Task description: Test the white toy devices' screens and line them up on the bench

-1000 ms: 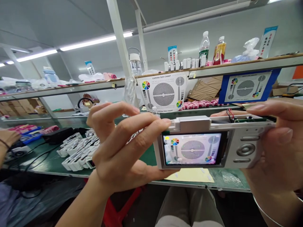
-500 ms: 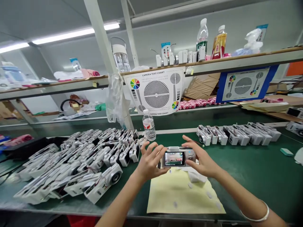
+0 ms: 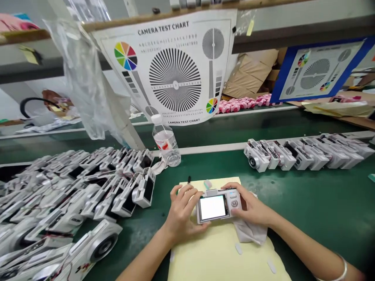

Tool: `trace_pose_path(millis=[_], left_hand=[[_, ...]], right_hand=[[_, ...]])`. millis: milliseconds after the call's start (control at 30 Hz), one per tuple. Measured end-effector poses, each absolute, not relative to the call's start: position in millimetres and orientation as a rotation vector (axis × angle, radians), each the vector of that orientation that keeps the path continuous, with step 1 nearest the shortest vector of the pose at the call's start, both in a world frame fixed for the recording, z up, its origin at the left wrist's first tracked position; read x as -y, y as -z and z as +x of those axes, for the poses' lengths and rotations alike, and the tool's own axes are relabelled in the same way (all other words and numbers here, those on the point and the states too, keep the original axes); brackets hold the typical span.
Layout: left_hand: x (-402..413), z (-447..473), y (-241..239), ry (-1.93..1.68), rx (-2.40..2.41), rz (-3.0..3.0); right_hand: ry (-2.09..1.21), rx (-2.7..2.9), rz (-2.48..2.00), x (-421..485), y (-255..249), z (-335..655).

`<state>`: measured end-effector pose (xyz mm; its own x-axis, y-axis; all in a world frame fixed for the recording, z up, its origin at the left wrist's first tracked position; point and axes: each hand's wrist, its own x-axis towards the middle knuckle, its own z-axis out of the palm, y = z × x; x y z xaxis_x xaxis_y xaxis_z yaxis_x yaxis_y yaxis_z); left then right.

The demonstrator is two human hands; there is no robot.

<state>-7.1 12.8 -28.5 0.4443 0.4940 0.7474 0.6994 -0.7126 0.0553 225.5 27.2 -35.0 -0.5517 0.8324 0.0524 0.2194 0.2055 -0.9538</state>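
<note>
A silver-white digital camera (image 3: 233, 200) is held level between both hands, its back and lit white screen facing me. My left hand (image 3: 183, 212) grips its left end, fingers on top and thumb below. Round the right end, my right hand (image 3: 249, 205) is closed, with the thumb by the back buttons and the index finger along the top. Beneath lies a yellow sheet (image 3: 205, 253) with small pale scraps on it. A grey-white cloth (image 3: 251, 231) rests under my right hand. A printed camera test chart (image 3: 175, 78) hangs ahead, beyond the camera.
Many white cameras (image 3: 99, 191) crowd the green bench on the left. A row of cameras (image 3: 304, 154) stands at the back right. A water bottle (image 3: 166, 142) is near the chart. A plastic bag (image 3: 84, 78) hangs at left; a blue-framed chart (image 3: 318, 72) at right.
My view has moved closer and tilted down. The camera sits lower against the yellow sheet, and its screen has gone from a picture of the scene to plain white. Both hands keep their hold.
</note>
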Motion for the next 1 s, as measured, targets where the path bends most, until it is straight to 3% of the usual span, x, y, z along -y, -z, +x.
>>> trace_pose_path(millis=[133,367,1000], left_hand=[[-12,-9,30,1.147,1.077,-2.502],[-15,-12,33,1.076,1.127,-2.599],[-20,-17,37,0.979,1.165,-2.621]], right_hand=[[-1.577,1.793,-0.900,-24,35,225],[-1.486,1.797,-1.046,-19,33,226],[-1.763,1.553,-0.911,-27,47,232]])
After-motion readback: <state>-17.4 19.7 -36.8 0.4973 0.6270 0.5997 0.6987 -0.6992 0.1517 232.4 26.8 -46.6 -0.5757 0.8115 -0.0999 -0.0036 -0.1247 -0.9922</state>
